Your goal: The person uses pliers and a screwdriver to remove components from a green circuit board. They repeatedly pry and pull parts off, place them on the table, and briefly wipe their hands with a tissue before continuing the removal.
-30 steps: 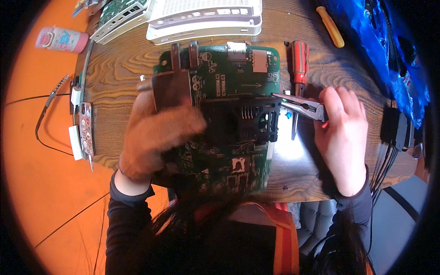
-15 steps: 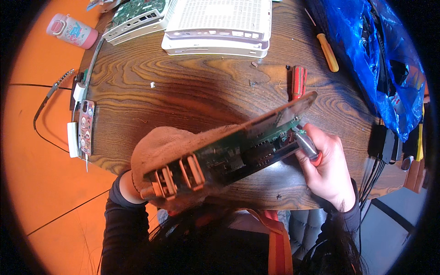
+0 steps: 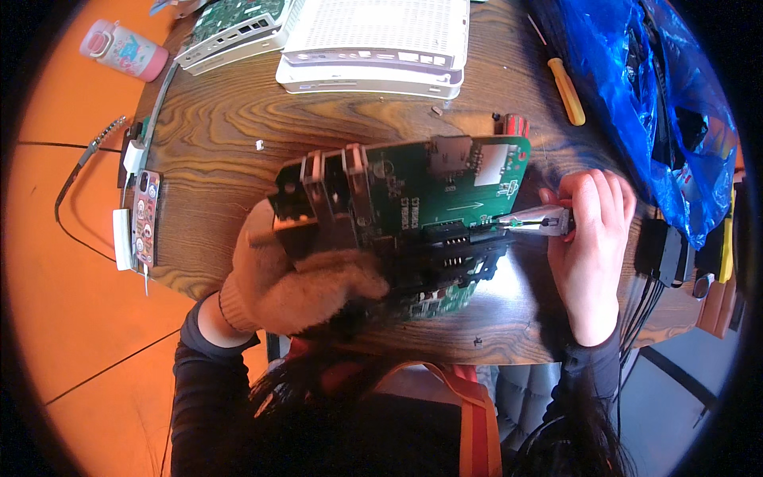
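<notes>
Head cam view, so we're looking down at somebody working on a green circuit board over the near part of a wood-grain table. Board's tilted up, not lying flat, and I can't tell if its lower edge touches the tabletop. Left hand wears a fuzzy tan-orange glove and clasps the board near the metal port housings, though it's a bit blurry. Right hand is bare, fingers wrapped around long-nose pliers, tips right at the board's right side by a black plastic slot frame. Can't tell whether the jaws are biting on anything. My read: the step in hand is plier work at that edge, with the glove as the clamp. Next move calls for a steady left hold and a good bite on one small part, without levering against the board, imo. Red screwdriver handle peeks out behind the board's top right corner, a yellow-handled screwdriver lies farther back beside a blue plastic bag, and white device casings sit at the far side.
</notes>
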Action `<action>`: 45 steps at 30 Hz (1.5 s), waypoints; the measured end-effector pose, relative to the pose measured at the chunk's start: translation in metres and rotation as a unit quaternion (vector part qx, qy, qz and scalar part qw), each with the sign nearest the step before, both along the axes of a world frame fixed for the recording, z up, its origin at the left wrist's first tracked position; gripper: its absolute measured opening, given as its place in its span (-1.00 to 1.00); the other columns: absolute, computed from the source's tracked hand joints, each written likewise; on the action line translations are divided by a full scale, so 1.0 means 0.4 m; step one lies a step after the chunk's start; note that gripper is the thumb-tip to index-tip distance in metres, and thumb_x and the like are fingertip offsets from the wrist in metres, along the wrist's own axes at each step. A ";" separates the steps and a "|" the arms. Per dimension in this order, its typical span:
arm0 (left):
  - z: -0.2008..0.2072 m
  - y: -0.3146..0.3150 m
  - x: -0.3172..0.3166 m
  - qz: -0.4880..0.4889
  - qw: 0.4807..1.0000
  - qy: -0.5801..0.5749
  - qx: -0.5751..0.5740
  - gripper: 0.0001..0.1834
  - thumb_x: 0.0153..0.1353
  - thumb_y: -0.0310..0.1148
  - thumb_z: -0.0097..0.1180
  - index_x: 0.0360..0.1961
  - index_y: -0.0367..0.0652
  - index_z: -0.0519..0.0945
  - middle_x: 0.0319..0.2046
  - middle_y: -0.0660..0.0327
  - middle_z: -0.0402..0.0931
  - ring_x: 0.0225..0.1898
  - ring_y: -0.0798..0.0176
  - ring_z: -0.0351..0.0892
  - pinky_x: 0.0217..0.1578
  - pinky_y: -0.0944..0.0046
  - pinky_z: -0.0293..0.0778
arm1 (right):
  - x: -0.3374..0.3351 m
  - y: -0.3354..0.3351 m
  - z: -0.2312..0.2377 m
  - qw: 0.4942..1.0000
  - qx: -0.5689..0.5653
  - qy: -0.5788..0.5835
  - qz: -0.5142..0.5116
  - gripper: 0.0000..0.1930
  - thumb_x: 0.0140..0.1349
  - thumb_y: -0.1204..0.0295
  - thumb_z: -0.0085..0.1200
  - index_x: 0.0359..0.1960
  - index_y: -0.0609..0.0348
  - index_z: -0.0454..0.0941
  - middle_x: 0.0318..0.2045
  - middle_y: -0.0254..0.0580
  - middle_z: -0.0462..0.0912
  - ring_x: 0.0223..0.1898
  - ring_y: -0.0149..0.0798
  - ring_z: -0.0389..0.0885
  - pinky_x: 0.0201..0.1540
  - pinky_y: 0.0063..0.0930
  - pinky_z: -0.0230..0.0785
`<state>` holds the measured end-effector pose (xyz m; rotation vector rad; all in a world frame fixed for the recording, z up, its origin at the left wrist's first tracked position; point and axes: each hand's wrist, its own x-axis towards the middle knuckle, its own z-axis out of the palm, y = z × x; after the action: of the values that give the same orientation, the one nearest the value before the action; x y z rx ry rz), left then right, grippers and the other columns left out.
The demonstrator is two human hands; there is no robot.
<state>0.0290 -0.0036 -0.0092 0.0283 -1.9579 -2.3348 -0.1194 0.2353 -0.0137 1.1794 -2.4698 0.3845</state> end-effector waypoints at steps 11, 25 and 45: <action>-0.002 -0.010 0.004 -0.006 0.997 -0.011 -0.082 -0.71 0.02 -0.53 0.17 -0.16 -0.29 0.59 -0.31 0.19 0.62 -0.30 0.32 0.62 -0.28 0.34 0.54 | 0.038 -0.016 -0.013 0.995 0.000 -0.100 -0.007 -0.76 -0.13 0.52 0.18 -0.44 0.18 0.36 -0.57 -0.11 0.40 -0.47 -0.04 0.44 -0.40 -0.25 0.32; 0.043 -0.005 0.009 -0.035 0.831 0.128 -0.541 -0.41 0.00 -0.45 0.21 0.12 -0.30 0.41 -0.25 0.05 0.62 -0.32 0.20 0.66 -0.36 0.32 0.56 | 0.070 -0.011 0.045 0.704 -0.074 -0.704 0.054 -0.85 0.26 0.49 0.01 -0.47 0.24 0.39 -0.73 -0.42 0.26 -0.65 -0.54 0.18 -0.61 -0.51 0.07; -0.016 -0.013 -0.057 0.095 0.953 -0.125 0.258 -0.49 0.13 -0.41 -0.01 0.15 -0.22 0.28 0.01 0.08 0.42 -0.06 0.15 0.53 -0.19 0.23 0.59 | -0.032 0.065 0.025 0.770 -0.280 -0.573 0.013 -0.76 0.36 0.31 -0.10 -0.40 0.22 0.42 -0.44 -0.20 0.63 -0.36 -0.46 0.52 -0.22 -0.57 0.31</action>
<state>0.0061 -0.0088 -0.0157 0.5457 -1.2888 -2.7348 -0.1323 0.2614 -0.0037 0.7608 -2.7694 2.2231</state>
